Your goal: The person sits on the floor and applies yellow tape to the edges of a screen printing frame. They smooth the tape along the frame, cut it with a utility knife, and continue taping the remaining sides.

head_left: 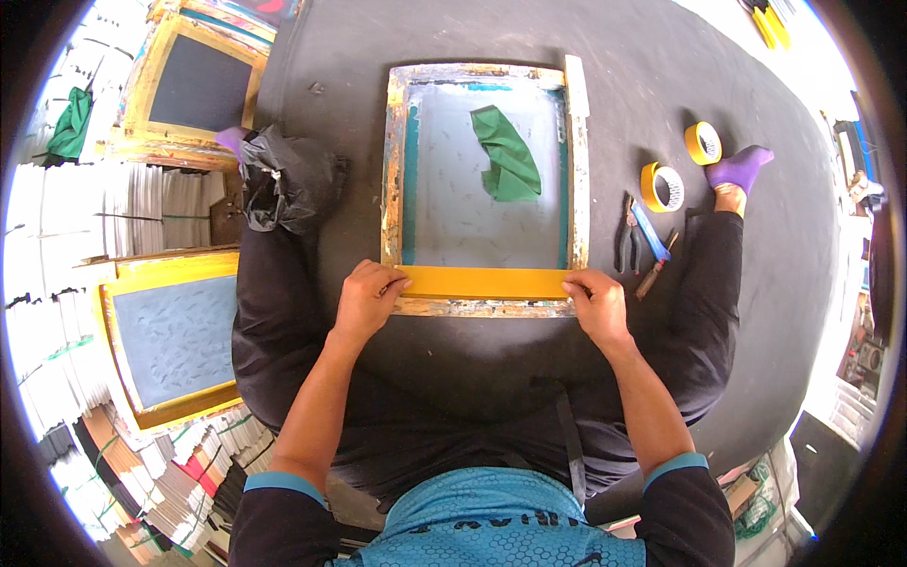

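Observation:
A strip of yellow tape [487, 283] is stretched level across the near end of a screen printing frame [390, 170]. My left hand [367, 300] pinches the strip's left end, and my right hand [599, 304] pinches its right end. Both hands are closed, over the frame's near corners. I cannot tell whether the strip is pressed down or just above the mesh. The frame is wooden, with worn, paint-marked edges around a grey mesh [444, 217]. On that mesh lies a crumpled green cloth [510, 156].
Right of the frame lie two yellow tape rolls [667, 188], pliers [627, 238], a blue-handled cutter [650, 231] and a small pointed tool [654, 269]. A black plastic bag [293, 180] sits by my left leg. Other taped screens [175, 335] and tied paper stacks [57, 227] stand at the left.

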The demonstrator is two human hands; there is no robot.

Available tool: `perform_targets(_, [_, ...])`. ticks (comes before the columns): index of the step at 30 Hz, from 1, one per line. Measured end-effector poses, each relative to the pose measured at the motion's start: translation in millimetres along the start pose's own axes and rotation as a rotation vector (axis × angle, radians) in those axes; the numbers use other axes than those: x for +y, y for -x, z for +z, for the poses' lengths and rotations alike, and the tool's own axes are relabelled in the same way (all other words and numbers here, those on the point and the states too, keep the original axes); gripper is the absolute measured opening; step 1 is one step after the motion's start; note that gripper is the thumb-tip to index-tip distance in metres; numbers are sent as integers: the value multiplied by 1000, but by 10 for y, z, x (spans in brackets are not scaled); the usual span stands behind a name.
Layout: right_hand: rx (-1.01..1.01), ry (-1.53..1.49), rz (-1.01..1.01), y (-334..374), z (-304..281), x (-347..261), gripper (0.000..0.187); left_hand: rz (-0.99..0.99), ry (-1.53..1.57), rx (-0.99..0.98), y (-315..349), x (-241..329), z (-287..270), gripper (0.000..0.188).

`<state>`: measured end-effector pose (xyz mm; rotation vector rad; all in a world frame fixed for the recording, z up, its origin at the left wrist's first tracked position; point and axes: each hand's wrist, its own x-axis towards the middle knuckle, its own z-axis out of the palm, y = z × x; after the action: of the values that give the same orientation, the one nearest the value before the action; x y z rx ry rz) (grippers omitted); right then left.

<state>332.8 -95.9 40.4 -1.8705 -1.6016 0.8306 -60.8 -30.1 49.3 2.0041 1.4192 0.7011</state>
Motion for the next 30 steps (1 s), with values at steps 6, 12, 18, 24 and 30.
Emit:
perform_targets(6, [-64, 185, 26, 6, -53, -174, 13, 65, -98, -88, 40, -45, 22, 10])
perform_targets(12, [-138, 267, 28, 4, -41, -170, 13, 58, -142, -182, 36, -32, -13, 11])
perform_targets(18, [-247, 406, 19, -68, -65, -219, 15, -19, -211, -321, 30, 19, -28, 13])
perform_targets(24, [-308, 436, 35, -106, -78, -222, 17, -74, -247, -419, 3, 22, -32, 14])
perform_targets(30, [-376, 446, 107, -148, -111, -272, 18, -99, -227, -455, -13, 11, -38, 13])
